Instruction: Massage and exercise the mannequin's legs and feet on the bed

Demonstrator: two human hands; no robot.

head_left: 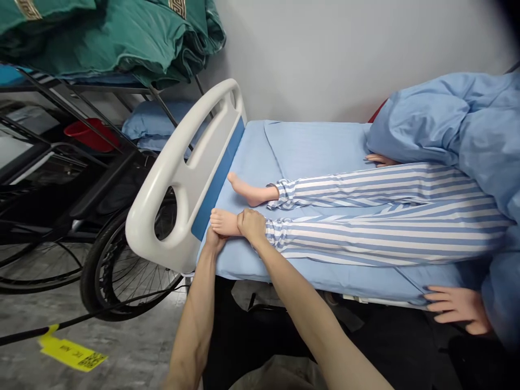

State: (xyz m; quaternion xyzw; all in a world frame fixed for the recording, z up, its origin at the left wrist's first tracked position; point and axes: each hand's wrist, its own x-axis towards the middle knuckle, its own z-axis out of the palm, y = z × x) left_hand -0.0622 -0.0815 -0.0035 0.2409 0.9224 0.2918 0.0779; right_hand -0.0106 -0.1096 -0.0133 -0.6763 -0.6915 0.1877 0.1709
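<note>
A manikin in blue-and-white striped trousers (365, 241) lies on a bed with a light blue sheet (317, 141). My left hand (214, 241) cups the sole side of its nearer foot (224, 222); most of those fingers are hidden beneath the foot. Over the ankle of that same leg, my right hand (252, 223) is wrapped with its fingers closed, just short of the gathered trouser cuff (276, 230). The farther foot (247, 190) rests on the sheet, apart from both hands, with toes pointing up and left.
A white and blue footboard (142, 216) rises close to the left of my hands. Beyond it stand a wheelchair wheel (122, 271), a red basin (91, 135) and a rack with green bundles (122, 43). A rumpled blue quilt (439, 119) covers the manikin's upper body.
</note>
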